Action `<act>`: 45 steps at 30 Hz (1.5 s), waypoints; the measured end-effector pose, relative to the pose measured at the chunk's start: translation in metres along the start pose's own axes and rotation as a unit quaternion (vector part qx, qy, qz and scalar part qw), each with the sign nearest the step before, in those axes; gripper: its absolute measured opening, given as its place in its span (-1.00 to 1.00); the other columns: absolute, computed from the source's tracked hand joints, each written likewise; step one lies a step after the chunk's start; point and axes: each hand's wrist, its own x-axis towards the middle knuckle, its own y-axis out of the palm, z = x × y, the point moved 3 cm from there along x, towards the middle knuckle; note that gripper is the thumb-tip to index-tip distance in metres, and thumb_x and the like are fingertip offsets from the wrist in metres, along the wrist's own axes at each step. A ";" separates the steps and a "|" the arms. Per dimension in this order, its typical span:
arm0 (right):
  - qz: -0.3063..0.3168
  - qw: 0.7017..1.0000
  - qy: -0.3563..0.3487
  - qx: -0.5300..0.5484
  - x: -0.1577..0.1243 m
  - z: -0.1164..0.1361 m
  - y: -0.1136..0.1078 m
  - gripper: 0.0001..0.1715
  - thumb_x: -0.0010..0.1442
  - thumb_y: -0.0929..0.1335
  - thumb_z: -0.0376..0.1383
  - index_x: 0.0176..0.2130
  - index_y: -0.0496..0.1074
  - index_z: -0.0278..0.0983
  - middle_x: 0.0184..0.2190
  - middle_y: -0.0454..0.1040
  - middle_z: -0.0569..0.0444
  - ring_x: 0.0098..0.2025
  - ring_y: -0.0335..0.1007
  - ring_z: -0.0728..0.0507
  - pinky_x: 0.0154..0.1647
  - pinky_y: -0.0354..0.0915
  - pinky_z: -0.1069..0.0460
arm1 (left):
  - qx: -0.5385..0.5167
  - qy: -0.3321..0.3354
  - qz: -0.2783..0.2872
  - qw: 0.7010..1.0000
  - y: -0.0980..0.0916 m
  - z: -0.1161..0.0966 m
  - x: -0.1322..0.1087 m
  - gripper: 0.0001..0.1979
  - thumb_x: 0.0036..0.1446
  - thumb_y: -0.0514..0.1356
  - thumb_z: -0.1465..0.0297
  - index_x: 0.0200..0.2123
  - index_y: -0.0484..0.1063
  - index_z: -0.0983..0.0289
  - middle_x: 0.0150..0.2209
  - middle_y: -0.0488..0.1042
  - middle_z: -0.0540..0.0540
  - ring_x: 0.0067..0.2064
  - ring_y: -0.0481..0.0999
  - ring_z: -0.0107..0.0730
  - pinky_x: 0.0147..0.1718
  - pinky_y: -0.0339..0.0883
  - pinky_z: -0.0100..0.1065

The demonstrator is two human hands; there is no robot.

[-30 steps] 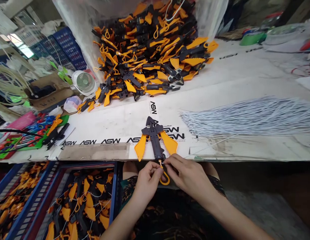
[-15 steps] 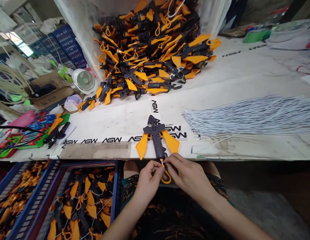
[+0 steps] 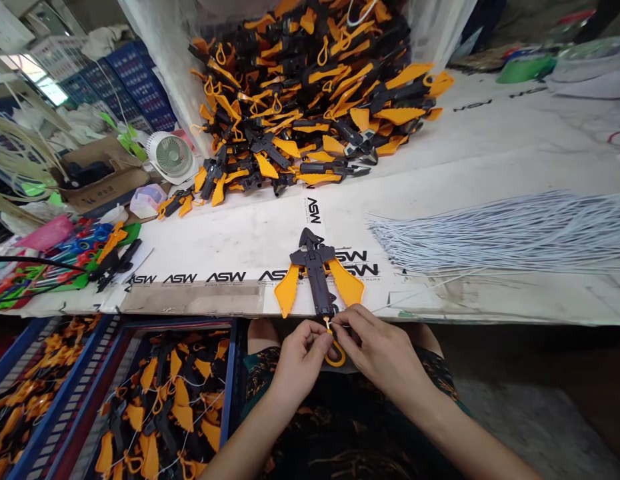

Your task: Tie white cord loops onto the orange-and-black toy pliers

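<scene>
The small orange plastic loop (image 3: 335, 355) is hanging just below the hands, its thin stem reaching up to the tail of the black-and-orange plastic toy (image 3: 317, 280), which is lying flat on the table (image 3: 230, 247) directly ahead of them. The left hand (image 3: 301, 363) is nearly closed, pinching the stem between thumb and forefinger, while the right hand (image 3: 380, 350) is closing on the same spot from the other side, its fingers curved over the join.

The stem is tiny and the fingers are crowding it, so it could be slipping from the pinch, and the loop could be dropping towards the person's lap. The toy is also resting right at the table edge next to the hands, so a sideways tug could be dragging it off.

Farther from the hands, the blue crate (image 3: 230, 373) of finished-looking toys is sitting to the left, the white cord bundle (image 3: 500, 233) is lying ahead and to the right, and the large toy heap (image 3: 300, 113) is rising well beyond.

Compared with the earlier frame, the hands are drawing closer together, the loop is turning narrower to the camera, and the whole view is drifting slightly right.
</scene>
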 end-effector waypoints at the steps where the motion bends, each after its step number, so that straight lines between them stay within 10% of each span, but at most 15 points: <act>1: 0.006 1.000 -0.003 0.008 -0.001 0.000 0.000 -0.77 0.43 0.20 -0.29 -0.25 0.37 -0.25 -0.34 0.44 0.10 -0.43 0.39 -0.01 -0.41 0.22 0.10 | -0.007 0.000 -0.002 1.000 0.000 0.000 0.000 -0.66 0.13 0.25 0.10 -0.32 0.39 0.28 -0.51 0.49 0.02 -0.43 0.47 -0.41 -0.37 0.34 -0.40; 45: 0.029 0.999 0.012 -0.003 -0.003 0.007 0.004 -0.74 0.46 0.13 -0.30 -0.17 0.35 -0.23 -0.25 0.46 0.05 -0.35 0.47 -0.06 -0.39 0.26 0.07 | -0.010 0.013 -0.052 0.999 -0.004 0.006 0.000 -0.60 0.06 0.31 0.08 -0.21 0.44 0.29 -0.45 0.47 0.01 -0.42 0.43 -0.42 -0.41 0.28 -0.42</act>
